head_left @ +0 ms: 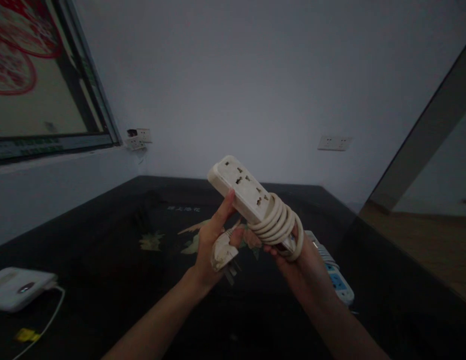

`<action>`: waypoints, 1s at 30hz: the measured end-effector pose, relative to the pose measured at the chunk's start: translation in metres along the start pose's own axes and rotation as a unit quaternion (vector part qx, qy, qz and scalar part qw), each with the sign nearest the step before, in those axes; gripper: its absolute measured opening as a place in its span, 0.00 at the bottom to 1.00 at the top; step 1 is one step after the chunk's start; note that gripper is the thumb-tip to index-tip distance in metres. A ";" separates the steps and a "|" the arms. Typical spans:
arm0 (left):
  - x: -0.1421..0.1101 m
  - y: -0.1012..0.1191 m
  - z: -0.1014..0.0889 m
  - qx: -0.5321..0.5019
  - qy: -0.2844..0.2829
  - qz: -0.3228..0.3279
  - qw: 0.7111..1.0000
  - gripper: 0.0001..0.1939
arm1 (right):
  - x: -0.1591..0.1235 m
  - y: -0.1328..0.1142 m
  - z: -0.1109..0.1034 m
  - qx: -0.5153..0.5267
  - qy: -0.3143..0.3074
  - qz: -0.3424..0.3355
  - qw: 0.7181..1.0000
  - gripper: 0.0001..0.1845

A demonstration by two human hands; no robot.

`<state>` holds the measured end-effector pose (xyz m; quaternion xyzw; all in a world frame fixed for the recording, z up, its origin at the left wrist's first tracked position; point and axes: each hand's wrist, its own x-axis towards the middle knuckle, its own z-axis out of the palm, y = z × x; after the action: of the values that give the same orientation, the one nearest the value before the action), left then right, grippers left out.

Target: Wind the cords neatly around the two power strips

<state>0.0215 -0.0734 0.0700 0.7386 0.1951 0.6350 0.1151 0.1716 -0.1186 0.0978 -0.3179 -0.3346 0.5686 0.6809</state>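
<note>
A cream power strip is held up in front of me, its cord wound in coils round its lower end. My right hand grips the strip's coiled end from below, fingers closed. My left hand is closed on the strip's plug, whose prongs point down, with the thumb resting against the strip's side.
A dark mat with a faint print covers the surface below. A second white strip with blue sockets lies under my right wrist. A white device with a cable sits at the left. Wall sockets and a window are behind.
</note>
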 end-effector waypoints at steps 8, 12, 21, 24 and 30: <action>0.013 -0.001 -0.005 0.070 0.061 0.168 0.981 0.12 | -0.001 0.002 0.003 0.022 0.001 0.025 0.999 0.08; 0.016 0.005 -0.009 0.061 0.020 0.183 0.981 0.09 | 0.000 0.003 0.002 0.023 0.016 0.028 0.999 0.07; 0.011 0.002 -0.010 -0.045 0.008 0.067 0.997 0.08 | 0.004 -0.014 -0.005 0.013 -0.008 0.022 1.000 0.07; 0.009 0.004 -0.010 -0.096 0.040 0.036 0.994 0.04 | 0.000 -0.022 -0.003 -0.005 -0.029 0.013 0.999 0.07; 0.014 0.023 -0.008 -0.012 -0.001 0.076 0.997 0.08 | -0.002 -0.020 -0.002 -0.004 -0.023 0.016 1.000 0.07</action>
<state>0.0183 -0.0885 0.0937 0.7502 0.1304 0.6437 0.0758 0.1843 -0.1241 0.1131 -0.3130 -0.3474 0.5854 0.6623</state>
